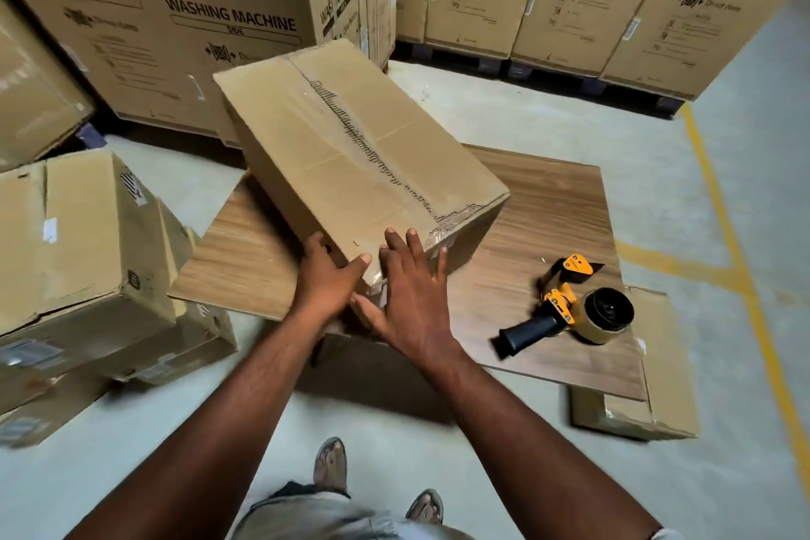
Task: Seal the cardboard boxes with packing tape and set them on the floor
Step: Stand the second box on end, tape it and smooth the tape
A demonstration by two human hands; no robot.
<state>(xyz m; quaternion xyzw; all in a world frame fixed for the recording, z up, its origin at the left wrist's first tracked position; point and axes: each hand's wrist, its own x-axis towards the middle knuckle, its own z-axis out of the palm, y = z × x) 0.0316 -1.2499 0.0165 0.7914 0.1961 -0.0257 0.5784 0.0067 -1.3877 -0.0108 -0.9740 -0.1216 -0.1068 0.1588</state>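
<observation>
While the left hand grips the near corner of the box, thumb on top and fingers down the left side, the right hand lies flat on the end wall of the box. Its fingers are straight, so it pushes and does not grab. Both hands touch the box right by the same corner.

The box sits crooked on the wooden counter. A shiny strip of tape runs along the seam on top and folds over the near end, just above the right hand. It looks rough and torn in spots, but the flaps lie shut.

The tape gun lies on its side on the counter, off to the right, well apart from both hands. No hand holds it.

So I think the taping of this box is done, and the step now is to move it off the counter and down to the floor. For that, the hands need a better hold, one on each side or under the bottom, since a flat hand cannot lift. The box is big, so it may tip.

Other boxes sit on the floor at the left, so a free spot must be picked. Tall washing machine boxes stand behind.
</observation>
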